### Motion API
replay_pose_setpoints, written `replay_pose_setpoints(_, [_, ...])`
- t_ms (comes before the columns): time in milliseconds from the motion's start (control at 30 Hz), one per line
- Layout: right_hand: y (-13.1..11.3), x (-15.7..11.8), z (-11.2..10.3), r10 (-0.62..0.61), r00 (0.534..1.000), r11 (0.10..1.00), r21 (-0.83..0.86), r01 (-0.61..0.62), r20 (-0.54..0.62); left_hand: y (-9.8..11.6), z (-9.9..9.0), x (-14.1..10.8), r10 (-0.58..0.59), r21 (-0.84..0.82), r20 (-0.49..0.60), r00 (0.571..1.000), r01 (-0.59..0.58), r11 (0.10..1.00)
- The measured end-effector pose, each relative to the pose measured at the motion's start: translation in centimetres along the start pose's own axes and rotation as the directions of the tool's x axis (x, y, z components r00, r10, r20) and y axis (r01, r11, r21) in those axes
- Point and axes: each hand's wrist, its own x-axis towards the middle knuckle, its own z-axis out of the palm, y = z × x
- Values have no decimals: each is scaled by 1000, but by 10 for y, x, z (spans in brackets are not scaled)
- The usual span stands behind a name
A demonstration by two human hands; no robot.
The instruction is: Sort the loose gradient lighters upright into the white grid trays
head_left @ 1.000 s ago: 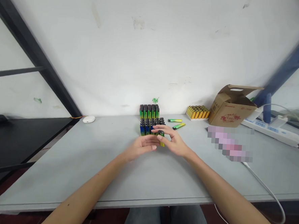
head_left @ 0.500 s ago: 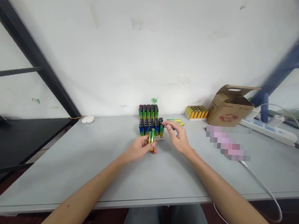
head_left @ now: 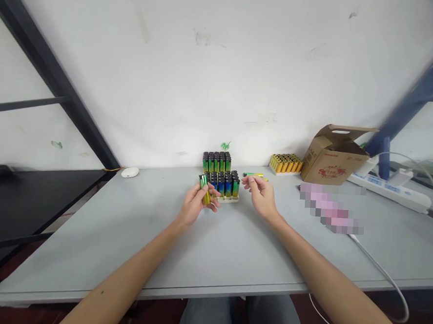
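Note:
My left hand [head_left: 194, 203] is closed round a shiny green-and-yellow lighter [head_left: 205, 192], held tilted in front of the left end of a rack. I cannot tell whether a second lighter is in the same grip. The pale rack [head_left: 232, 199] holds rows of upright blue, green and yellow lighters [head_left: 228, 186] with black tops. Just off its right end, my right hand [head_left: 261, 194] hovers with curled fingers, thumb and forefinger slightly apart, and nothing shows between them. Behind its fingertips, loose green-yellow lighters [head_left: 255, 174] lie on the table.
Behind the rack stands another block of green lighters [head_left: 216, 162] against the wall. Toward the right are a tray of yellow lighters [head_left: 286, 165], an open cardboard box [head_left: 334, 162], a white power strip [head_left: 391, 190] and a blurred pink object [head_left: 327, 205] with a cable. A white rounded device [head_left: 130, 172] sits left.
My left hand has moved left and slightly up with the lighter, which now tilts. My right hand has drawn back a little to the right, away from the corner lighter in the rack.

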Motion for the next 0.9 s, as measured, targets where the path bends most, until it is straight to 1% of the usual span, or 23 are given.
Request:
replay_pose_setpoints(67, [-1,-1,0,-9,1000,999,-38,10,17,1,1,0,-14,-23,16,1000,14,1000])
replay_pose_setpoints(133, [-1,-1,0,-10,1000,998,-63,12,27,1,0,1,-43,-81,41,998,46,996])
replay_pose_setpoints(267, [1,-1,-1,-18,999,996,-86,20,27,2,-3,2,-157,-222,103,982,177,959])
replay_pose_setpoints(367, [0,-1,-1,-30,999,993,-109,34,37,4,-4,3,-208,-247,138,968,237,940])
replay_pose_setpoints(533, [-1,-2,-1,-28,998,991,-126,35,54,7,-3,2,-228,-239,156,961,261,936])
replay_pose_setpoints(667, [-1,-2,0,-25,998,992,-121,32,56,4,-4,3,-232,-255,196,953,278,926])
replay_pose_setpoints(800, [-1,-2,0,-17,998,991,-129,24,58,1,-5,4,-219,-248,147,965,250,936])
replay_pose_setpoints(900, [-1,-3,1,-21,998,990,-138,29,58,4,-4,4,-216,-240,110,970,237,941])
